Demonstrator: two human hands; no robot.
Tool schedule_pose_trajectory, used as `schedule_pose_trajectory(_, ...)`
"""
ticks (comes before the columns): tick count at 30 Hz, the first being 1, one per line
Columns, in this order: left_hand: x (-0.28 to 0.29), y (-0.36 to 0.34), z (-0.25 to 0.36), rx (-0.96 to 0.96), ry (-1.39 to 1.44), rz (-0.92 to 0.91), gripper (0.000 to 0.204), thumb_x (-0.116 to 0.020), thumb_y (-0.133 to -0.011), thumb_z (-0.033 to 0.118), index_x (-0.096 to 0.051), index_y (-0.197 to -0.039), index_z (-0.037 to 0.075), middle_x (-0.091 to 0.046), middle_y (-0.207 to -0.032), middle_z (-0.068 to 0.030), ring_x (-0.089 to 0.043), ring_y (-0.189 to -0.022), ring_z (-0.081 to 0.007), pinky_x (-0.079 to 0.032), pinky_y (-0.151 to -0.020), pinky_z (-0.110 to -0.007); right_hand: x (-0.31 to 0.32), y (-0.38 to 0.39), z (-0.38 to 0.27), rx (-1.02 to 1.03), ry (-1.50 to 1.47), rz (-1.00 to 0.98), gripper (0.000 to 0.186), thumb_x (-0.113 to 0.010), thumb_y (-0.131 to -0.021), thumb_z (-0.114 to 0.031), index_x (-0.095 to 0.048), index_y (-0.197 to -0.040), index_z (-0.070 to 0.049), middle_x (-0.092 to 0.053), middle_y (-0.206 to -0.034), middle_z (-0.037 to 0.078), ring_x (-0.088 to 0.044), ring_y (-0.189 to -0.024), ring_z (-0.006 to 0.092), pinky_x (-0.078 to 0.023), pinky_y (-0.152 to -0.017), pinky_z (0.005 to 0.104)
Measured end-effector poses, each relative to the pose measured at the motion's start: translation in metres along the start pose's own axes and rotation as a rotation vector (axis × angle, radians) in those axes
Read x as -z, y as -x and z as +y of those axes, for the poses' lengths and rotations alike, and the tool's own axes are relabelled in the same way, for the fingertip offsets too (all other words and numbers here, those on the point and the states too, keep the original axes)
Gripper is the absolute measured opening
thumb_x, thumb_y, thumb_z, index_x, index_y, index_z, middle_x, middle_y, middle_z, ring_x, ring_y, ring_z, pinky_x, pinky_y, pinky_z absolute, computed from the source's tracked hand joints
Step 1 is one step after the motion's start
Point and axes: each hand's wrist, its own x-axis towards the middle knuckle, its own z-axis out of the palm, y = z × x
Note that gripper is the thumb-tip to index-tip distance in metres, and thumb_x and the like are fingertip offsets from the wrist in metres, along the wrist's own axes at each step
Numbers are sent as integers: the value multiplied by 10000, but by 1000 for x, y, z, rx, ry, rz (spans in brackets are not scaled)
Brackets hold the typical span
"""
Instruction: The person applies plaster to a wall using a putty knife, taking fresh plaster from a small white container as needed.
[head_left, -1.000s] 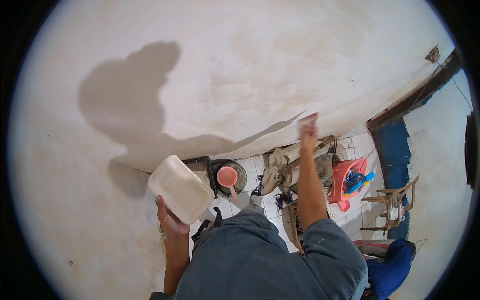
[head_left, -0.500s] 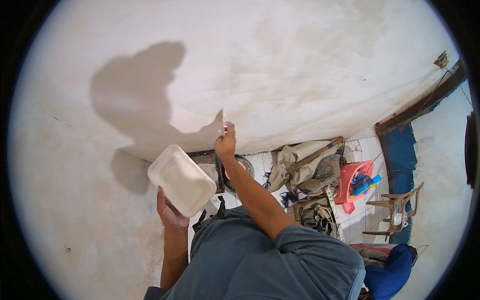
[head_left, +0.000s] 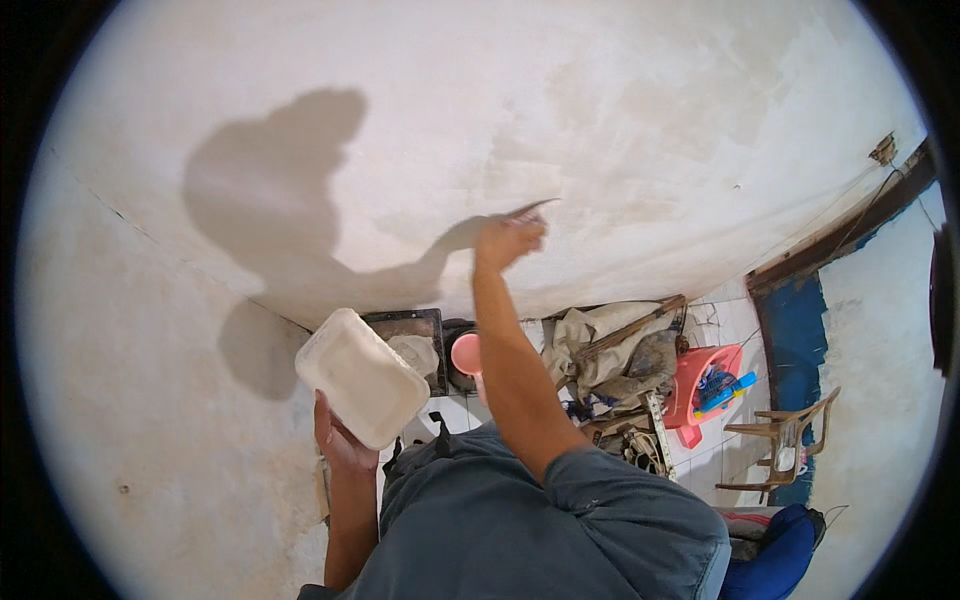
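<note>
My left hand (head_left: 346, 443) holds up a cream-white, rounded rectangular tray (head_left: 360, 378) by its near edge, thumb along the side. Pale material seems to coat its inside. At the wall, my right hand (head_left: 508, 243) is closed round a putty knife, slightly smeared by motion. Its thin blade (head_left: 533, 208) shows edge-on, at or very near the patchy white wall (head_left: 420, 150). The handle is mostly hidden in my fingers. Shadows of my head, arm and the tray fall on the wall.
Below the wall stand a black tray (head_left: 439, 335) with pale material and a pink dipper (head_left: 466, 354). To the right lie crumpled sacks (head_left: 590, 335), a pink tub (head_left: 690, 395) holding blue items, and a brown chair (head_left: 797, 430). A side wall (head_left: 170, 400) rises at left.
My right hand has moved right and slightly up along the wall, and the blade has swung from upright to slanting right. The tray in my left hand has shifted slightly downward.
</note>
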Motion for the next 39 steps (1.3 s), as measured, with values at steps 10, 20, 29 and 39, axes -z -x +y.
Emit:
schedule_pose_trajectory(10, 9, 4, 8, 9, 3, 11, 529, -479, -995, 378, -417, -1410, 55, -537, -1352, -127, -546, -1219, -296, -467, -1015, -458, 20, 119, 110, 443, -520, -544, 325, -558, -830, 14, -550, -1154, 1, -578, -1027, 163, -568, -930, 317, -472, -842, 386)
schedule_pose_trajectory(20, 14, 4, -1, -15, -11, 30, 519, -515, -986, 356, -438, -1403, 57, -552, -1354, -104, -561, -1209, -273, -461, -1018, -437, 130, -163, 219, -105, -411, -29, 183, -547, -902, -98, -608, -995, 48, -654, -921, 133, -587, -831, 211, -476, -785, 350)
schedule_pose_trajectory(29, 1, 7, -7, -2, -27, 15, 530, -472, -1000, 374, -407, -1417, 53, -541, -1354, -121, -553, -1217, -291, -465, -1026, -449, 48, -72, 106, 231, -26, -10, 339, -547, -784, -27, -535, -1118, 33, -571, -1082, 233, -550, -1030, 402, -438, -915, 463)
schedule_pose_trajectory(39, -2, 5, -3, 11, -30, 5, 542, -532, -975, 361, -424, -1412, 59, -545, -1356, -105, -551, -1217, -279, -455, -1024, -445, 42, 97, 51, 384, -373, -714, 240, -499, -850, 21, -496, -1089, -1, -577, -1007, 247, -566, -961, 454, -468, -816, 464)
